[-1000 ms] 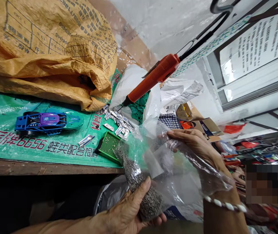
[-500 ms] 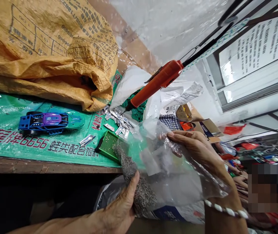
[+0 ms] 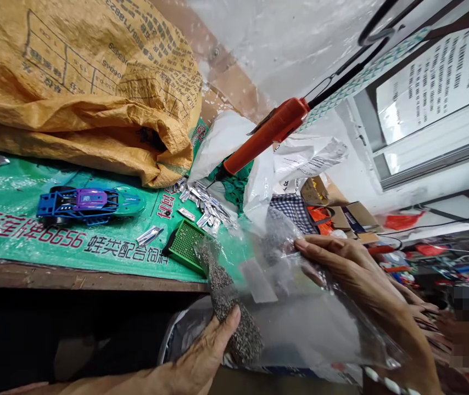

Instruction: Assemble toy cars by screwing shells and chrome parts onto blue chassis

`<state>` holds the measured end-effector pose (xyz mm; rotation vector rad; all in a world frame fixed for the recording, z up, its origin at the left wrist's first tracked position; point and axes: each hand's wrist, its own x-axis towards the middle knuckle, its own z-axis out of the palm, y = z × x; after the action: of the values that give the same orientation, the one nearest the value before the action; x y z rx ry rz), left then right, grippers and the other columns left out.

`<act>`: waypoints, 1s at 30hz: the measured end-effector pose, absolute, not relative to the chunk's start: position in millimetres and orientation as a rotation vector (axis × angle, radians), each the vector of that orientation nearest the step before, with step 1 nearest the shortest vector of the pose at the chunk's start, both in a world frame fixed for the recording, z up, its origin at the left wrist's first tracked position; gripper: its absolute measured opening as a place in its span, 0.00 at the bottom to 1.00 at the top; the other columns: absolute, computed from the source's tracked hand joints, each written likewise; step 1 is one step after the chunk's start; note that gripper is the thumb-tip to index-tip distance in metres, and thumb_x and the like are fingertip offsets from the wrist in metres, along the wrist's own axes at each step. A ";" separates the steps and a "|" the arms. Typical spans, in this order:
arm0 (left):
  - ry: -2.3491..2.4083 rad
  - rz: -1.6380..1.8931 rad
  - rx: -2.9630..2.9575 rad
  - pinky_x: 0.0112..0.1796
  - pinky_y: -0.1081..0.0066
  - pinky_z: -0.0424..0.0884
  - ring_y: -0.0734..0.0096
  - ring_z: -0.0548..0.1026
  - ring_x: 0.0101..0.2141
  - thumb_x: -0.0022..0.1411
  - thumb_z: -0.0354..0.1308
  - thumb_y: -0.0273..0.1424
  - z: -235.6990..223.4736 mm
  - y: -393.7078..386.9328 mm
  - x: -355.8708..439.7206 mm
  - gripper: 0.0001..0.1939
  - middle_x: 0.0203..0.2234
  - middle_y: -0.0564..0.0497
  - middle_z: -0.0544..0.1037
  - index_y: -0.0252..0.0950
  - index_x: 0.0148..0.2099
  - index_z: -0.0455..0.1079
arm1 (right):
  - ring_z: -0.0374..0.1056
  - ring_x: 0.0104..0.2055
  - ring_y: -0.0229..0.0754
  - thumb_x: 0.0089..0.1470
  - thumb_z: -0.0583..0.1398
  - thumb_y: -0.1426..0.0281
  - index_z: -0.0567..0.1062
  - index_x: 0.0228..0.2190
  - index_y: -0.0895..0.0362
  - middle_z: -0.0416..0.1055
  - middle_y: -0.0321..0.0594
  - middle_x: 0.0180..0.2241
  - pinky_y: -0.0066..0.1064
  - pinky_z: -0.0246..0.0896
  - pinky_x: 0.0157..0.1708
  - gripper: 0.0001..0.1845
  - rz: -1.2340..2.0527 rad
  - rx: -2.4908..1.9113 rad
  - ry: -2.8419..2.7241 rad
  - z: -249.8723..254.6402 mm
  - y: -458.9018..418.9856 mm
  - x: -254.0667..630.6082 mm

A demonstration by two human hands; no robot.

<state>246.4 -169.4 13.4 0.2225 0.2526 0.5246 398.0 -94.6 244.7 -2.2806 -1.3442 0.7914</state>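
Observation:
A clear plastic bag (image 3: 300, 323) hangs between my hands at the table's front edge. Small grey screws (image 3: 245, 334) fill its left part. My left hand (image 3: 212, 345) is closed around that heavy part from below, thumb on top. Higher up on the right, my right hand (image 3: 341, 263) pinches the bag's film. The bag's narrow end lies against a green perforated tray (image 3: 187, 244). Behind the tray is a heap of shiny silver strips (image 3: 207, 206). An orange electric screwdriver (image 3: 265, 137) hangs above it, its tip pointing down at the strips.
On the green sheet (image 3: 115, 263) stands a blue and purple toy car (image 3: 90, 204). A yellow woven sack (image 3: 86, 99) lies behind it. A white bag (image 3: 257, 192) holds green parts (image 3: 238, 186). Cardboard boxes (image 3: 358, 219) and another person's hand (image 3: 426, 315) are at right.
My right hand has shifted slightly right and down, drawing the bag's film with it. The view has moved a little. My left hand keeps its hold on the part with the screws.

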 end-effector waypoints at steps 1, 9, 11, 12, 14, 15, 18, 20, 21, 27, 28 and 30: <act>0.256 0.512 0.229 0.70 0.51 0.44 0.54 0.53 0.71 0.62 0.64 0.53 17.3 -167.8 245.1 0.34 0.67 0.47 0.66 0.42 0.65 0.68 | 0.56 0.21 0.33 0.43 0.67 0.41 0.80 0.24 0.57 0.67 0.35 0.19 0.23 0.46 0.21 0.30 0.778 -2.289 -1.313 246.4 -96.0 395.1; 0.205 0.519 0.117 0.59 0.54 0.66 0.44 0.76 0.54 0.48 0.75 0.37 38.2 -145.3 237.5 0.25 0.45 0.36 0.83 0.28 0.46 0.79 | 0.58 0.23 0.35 0.35 0.69 0.42 0.84 0.25 0.55 0.69 0.38 0.20 0.24 0.48 0.23 0.29 0.682 -2.362 -1.252 252.7 -100.7 385.1; 0.220 0.517 0.103 0.57 0.55 0.67 0.45 0.78 0.52 0.47 0.76 0.35 37.0 -143.0 237.4 0.24 0.44 0.36 0.83 0.27 0.45 0.79 | 0.59 0.24 0.36 0.33 0.70 0.43 0.83 0.24 0.55 0.70 0.38 0.21 0.24 0.49 0.23 0.27 0.699 -2.358 -1.199 251.4 -100.9 383.4; 0.219 0.524 0.106 0.57 0.56 0.68 0.45 0.78 0.52 0.47 0.75 0.34 36.5 -142.3 237.2 0.24 0.45 0.36 0.83 0.27 0.46 0.79 | 0.60 0.24 0.37 0.33 0.71 0.44 0.83 0.24 0.54 0.71 0.38 0.22 0.24 0.50 0.23 0.26 0.706 -2.345 -1.173 250.7 -101.0 382.1; 0.208 0.538 0.103 0.57 0.56 0.68 0.47 0.77 0.53 0.50 0.74 0.34 35.5 -141.0 236.0 0.26 0.47 0.39 0.83 0.30 0.51 0.78 | 0.62 0.26 0.38 0.34 0.71 0.45 0.83 0.24 0.53 0.72 0.37 0.23 0.24 0.52 0.24 0.24 0.700 -2.312 -1.152 249.7 -101.6 379.7; 0.202 0.539 0.089 0.58 0.57 0.67 0.48 0.76 0.54 0.52 0.73 0.35 35.1 -140.3 235.3 0.27 0.48 0.40 0.82 0.32 0.53 0.77 | 0.62 0.27 0.39 0.35 0.71 0.45 0.83 0.24 0.52 0.73 0.37 0.24 0.25 0.54 0.25 0.24 0.694 -2.306 -1.161 249.6 -102.1 378.9; 0.147 0.495 0.022 0.62 0.56 0.62 0.51 0.73 0.59 0.59 0.67 0.49 33.2 -138.0 233.8 0.33 0.53 0.43 0.80 0.36 0.61 0.71 | 0.65 0.30 0.40 0.38 0.70 0.45 0.83 0.26 0.51 0.75 0.38 0.27 0.25 0.56 0.27 0.23 0.710 -2.319 -1.207 250.7 -104.3 377.4; 0.077 0.453 0.006 0.64 0.56 0.58 0.51 0.70 0.61 0.64 0.58 0.56 31.2 -137.1 234.1 0.37 0.56 0.41 0.78 0.35 0.65 0.68 | 0.65 0.29 0.40 0.40 0.70 0.45 0.84 0.27 0.50 0.76 0.38 0.28 0.25 0.55 0.26 0.23 0.724 -2.316 -1.220 251.9 -106.6 375.6; 0.047 0.441 0.006 0.65 0.56 0.57 0.51 0.70 0.62 0.67 0.53 0.56 30.1 -137.0 234.6 0.37 0.57 0.40 0.77 0.34 0.66 0.66 | 0.64 0.28 0.40 0.40 0.70 0.45 0.84 0.27 0.50 0.76 0.38 0.27 0.25 0.54 0.26 0.22 0.712 -2.296 -1.227 252.4 -107.7 374.0; -0.043 0.471 -0.016 0.66 0.52 0.53 0.52 0.68 0.63 0.74 0.45 0.50 24.0 -137.1 238.4 0.34 0.61 0.38 0.73 0.34 0.71 0.57 | 0.59 0.25 0.38 0.42 0.70 0.49 0.84 0.26 0.49 0.72 0.36 0.23 0.26 0.51 0.24 0.17 0.624 -2.252 -1.262 252.7 -109.7 368.9; -0.047 0.475 -0.018 0.67 0.52 0.53 0.52 0.68 0.64 0.74 0.46 0.49 23.6 -136.9 238.5 0.33 0.61 0.38 0.73 0.34 0.72 0.56 | 0.59 0.24 0.38 0.42 0.70 0.49 0.84 0.26 0.49 0.73 0.36 0.23 0.26 0.51 0.24 0.17 0.631 -2.266 -1.266 252.5 -109.2 370.1; -0.044 0.489 -0.024 0.67 0.52 0.52 0.53 0.67 0.64 0.74 0.47 0.47 23.9 -137.0 238.2 0.32 0.63 0.39 0.72 0.36 0.72 0.55 | 0.60 0.24 0.38 0.43 0.68 0.47 0.84 0.27 0.50 0.73 0.36 0.23 0.26 0.52 0.23 0.19 0.624 -2.303 -1.303 252.7 -107.9 372.8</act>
<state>238.2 -137.0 23.9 -0.0244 -0.0437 0.4890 372.8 -107.9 252.7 -2.3030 -1.3028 0.6243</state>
